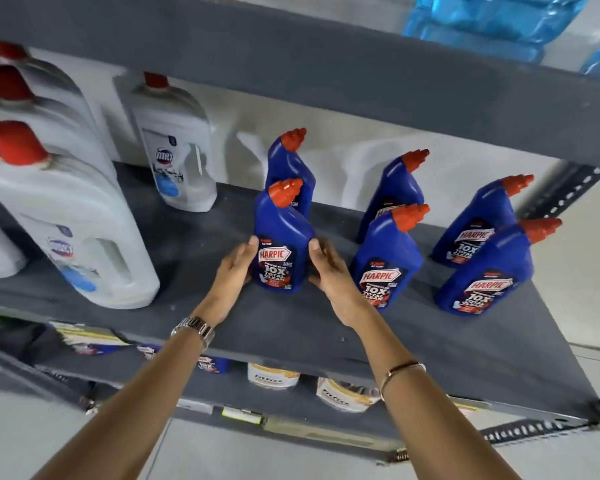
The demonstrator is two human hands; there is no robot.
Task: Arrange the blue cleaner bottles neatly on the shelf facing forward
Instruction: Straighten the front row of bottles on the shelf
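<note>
Several blue cleaner bottles with red angled caps stand upright on the dark grey shelf, in three columns of two. The front left bottle shows its label forward. My left hand presses its left side and my right hand its right side, so both hands grip it near the base. Behind it stands another blue bottle. The middle column has a front bottle and a rear one. At the right stand a front bottle and a rear one, labels forward.
Large white bottles with red caps fill the shelf's left side. The upper shelf's edge hangs overhead, with blue packs on it. A lower shelf holds packets and tubs. A metal upright stands at the right.
</note>
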